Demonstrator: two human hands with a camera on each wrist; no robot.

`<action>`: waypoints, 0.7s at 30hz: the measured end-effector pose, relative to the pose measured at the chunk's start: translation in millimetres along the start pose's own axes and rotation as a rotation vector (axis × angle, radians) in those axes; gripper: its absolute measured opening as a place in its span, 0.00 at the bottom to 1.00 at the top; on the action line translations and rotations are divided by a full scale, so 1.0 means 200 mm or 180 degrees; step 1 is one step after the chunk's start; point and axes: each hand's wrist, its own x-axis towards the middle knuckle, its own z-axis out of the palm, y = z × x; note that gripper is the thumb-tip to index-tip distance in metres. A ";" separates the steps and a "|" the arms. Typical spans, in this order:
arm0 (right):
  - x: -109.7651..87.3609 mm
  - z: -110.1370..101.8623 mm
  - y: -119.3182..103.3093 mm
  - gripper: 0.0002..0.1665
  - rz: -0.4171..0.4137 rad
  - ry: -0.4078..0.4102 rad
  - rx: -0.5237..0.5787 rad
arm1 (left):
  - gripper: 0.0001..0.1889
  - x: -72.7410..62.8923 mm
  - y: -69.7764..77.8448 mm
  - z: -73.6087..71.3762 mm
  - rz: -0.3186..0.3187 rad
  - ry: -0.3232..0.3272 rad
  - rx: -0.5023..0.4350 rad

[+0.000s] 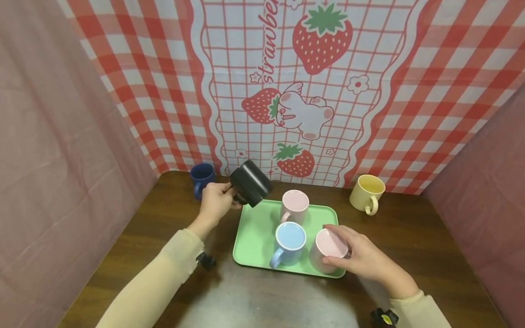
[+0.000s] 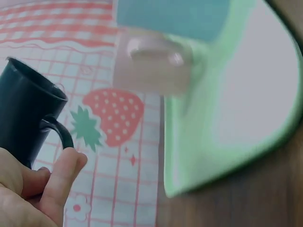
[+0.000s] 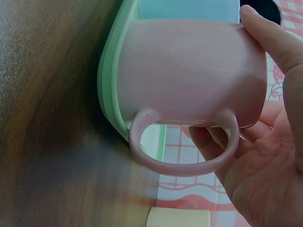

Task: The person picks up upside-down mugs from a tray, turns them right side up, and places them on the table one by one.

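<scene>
My left hand (image 1: 214,204) holds a black mug (image 1: 251,183) in the air beyond the back left corner of a green tray (image 1: 256,232). The mug is tilted, and in the left wrist view its handle meets the fingers (image 2: 61,182). At the tray's front right corner, my right hand (image 1: 367,257) grips an upside-down pink mug (image 1: 331,243) near its base, thumb and fingers on opposite sides. That mug's handle (image 3: 184,168) points away from the tray in the right wrist view. Beside it, a light blue mug (image 1: 291,236) stands upside down, with another inverted pink mug (image 1: 295,201) behind.
A dark blue mug (image 1: 203,173) stands upright at the back left, just past my left hand. At the back right is an upright yellow mug (image 1: 368,187). A strawberry-print cloth (image 1: 283,100) hangs behind the wooden table (image 1: 410,241), with pink curtains on both sides.
</scene>
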 end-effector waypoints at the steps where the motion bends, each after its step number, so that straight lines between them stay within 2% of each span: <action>1: 0.00 0.00 0.00 0.47 -0.0002 0.0002 0.0004 | 0.10 -0.01 0.00 0.01 -0.0117 -0.0010 -0.0244; 4: 0.00 0.00 0.01 0.47 -0.0042 0.0030 0.0005 | 0.11 -0.04 0.02 0.06 -0.0375 -0.0018 -0.0807; 7: 0.00 0.01 0.01 0.47 -0.0064 0.0046 0.0004 | 0.11 -0.07 0.04 0.09 -0.0483 -0.0062 -0.1093; 13: 0.00 0.01 0.01 0.47 0.0001 0.0017 -0.0006 | 0.11 -0.10 0.07 0.16 -0.0572 -0.0166 -0.1419; 21: 0.00 0.00 0.00 0.47 -0.0014 0.0014 -0.0030 | 0.10 -0.09 0.10 0.25 -0.0660 -0.0328 -0.1668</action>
